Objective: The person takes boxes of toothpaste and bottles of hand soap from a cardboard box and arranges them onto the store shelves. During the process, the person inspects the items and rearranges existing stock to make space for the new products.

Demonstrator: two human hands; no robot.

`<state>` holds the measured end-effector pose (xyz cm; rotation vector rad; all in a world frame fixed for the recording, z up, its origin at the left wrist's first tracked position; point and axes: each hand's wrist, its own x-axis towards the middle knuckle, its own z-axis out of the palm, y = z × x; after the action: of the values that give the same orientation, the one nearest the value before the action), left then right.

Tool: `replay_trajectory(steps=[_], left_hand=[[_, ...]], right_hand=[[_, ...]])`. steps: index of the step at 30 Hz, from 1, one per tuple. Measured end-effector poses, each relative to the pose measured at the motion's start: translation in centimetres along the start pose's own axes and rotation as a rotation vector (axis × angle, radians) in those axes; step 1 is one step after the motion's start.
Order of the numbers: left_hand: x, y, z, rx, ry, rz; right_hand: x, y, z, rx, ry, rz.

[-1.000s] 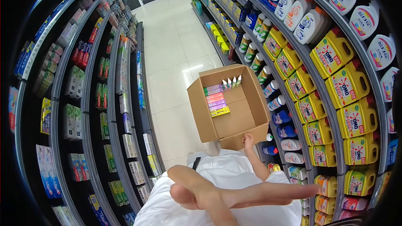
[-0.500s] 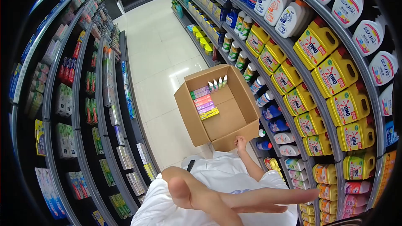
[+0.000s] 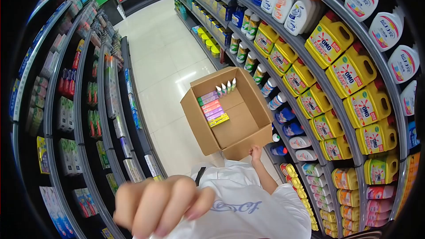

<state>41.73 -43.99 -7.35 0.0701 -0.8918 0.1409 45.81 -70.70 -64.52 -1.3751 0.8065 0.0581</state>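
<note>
My right hand [image 3: 255, 152] is closed on the near flap of an open cardboard box [image 3: 243, 149], gripping the flap's edge. Inside the box, a row of slim coloured cartons [image 3: 214, 107] lies along the left side, with a yellow one nearest me. Several small bottles with pointed white tips [image 3: 226, 88] stand in the far corner. Large and slightly blurred in the foreground, my left hand [image 3: 161, 201] has its fingers curled together in front of my white shirt [image 3: 248, 192]. Nothing shows in it, and its palm is hidden.
Shelves of boxed and packaged goods [image 3: 68, 110] line the left side. On the right, shelves hold yellow detergent jugs [image 3: 330, 40], white spray bottles [image 3: 385, 31] and cans close beside the box. Pale tiled floor [image 3: 155, 57] runs up the aisle.
My left hand has moved leftward, and its outstretched fingers have curled in. My right hand keeps hold of the box flap. The view has shifted slightly.
</note>
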Motion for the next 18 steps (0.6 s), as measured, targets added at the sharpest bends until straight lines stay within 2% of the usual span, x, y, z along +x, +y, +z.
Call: replay_trajectory(steps=[1, 2, 3, 5, 6, 8, 10, 12, 13, 14, 15, 16, 17, 18], left_hand=[[0.1, 0.6, 0.0, 0.144, -0.122, 0.026], [0.7, 1.3, 0.0, 0.092, -0.217, -0.099], [1.2, 0.3, 0.5, 0.098, -0.201, -0.091], [2.0, -0.5, -0.7, 0.044, -0.385, -0.144], [1.9, 0.2, -0.2, 0.056, -0.375, -0.135], [1.7, 2.3, 1.3, 0.168, -0.160, -0.394], [1.3, 2.3, 1.4, 0.203, -0.126, -0.391], [1.5, 1.6, 0.4, 0.237, -0.086, -0.386], [2.2, 0.7, -1.4, 0.175, -0.233, -0.325], [2.3, 0.2, -2.9, 0.115, -0.380, -0.264], [1.4, 0.1, -3.3, 0.127, -0.371, -0.258], [0.1, 0.1, -3.6, 0.186, -0.234, -0.208], [-1.1, 0.1, -4.5, 0.245, -0.097, -0.156], [-2.6, 0.3, -7.2, 0.326, -0.051, -0.190]], right_hand=[[0.5, 0.4, -0.1, -0.008, -0.006, 0.005], [1.2, 1.0, -0.6, -0.005, -0.021, 0.014], [1.6, 1.7, -1.1, -0.005, -0.036, 0.025], [1.7, 1.5, -0.9, 0.016, -0.034, 0.026], [1.9, 1.4, -0.5, 0.056, -0.022, 0.019], [1.7, 0.5, 0.3, 0.039, -0.046, 0.037], [1.5, -0.9, 1.3, 0.024, -0.070, 0.050], [1.5, -1.8, 2.2, -0.018, -0.108, -0.021], [1.7, -2.1, 2.8, -0.027, -0.117, -0.015], [2.1, -2.1, 3.3, 0.020, -0.116, -0.103], [2.5, -2.3, 3.8, 0.066, -0.117, -0.190], [2.7, -2.8, 4.4, 0.055, -0.129, -0.184], [2.9, -3.7, 5.1, 0.042, -0.174, -0.264], [3.0, -4.5, 5.8, 0.032, -0.221, -0.342]])
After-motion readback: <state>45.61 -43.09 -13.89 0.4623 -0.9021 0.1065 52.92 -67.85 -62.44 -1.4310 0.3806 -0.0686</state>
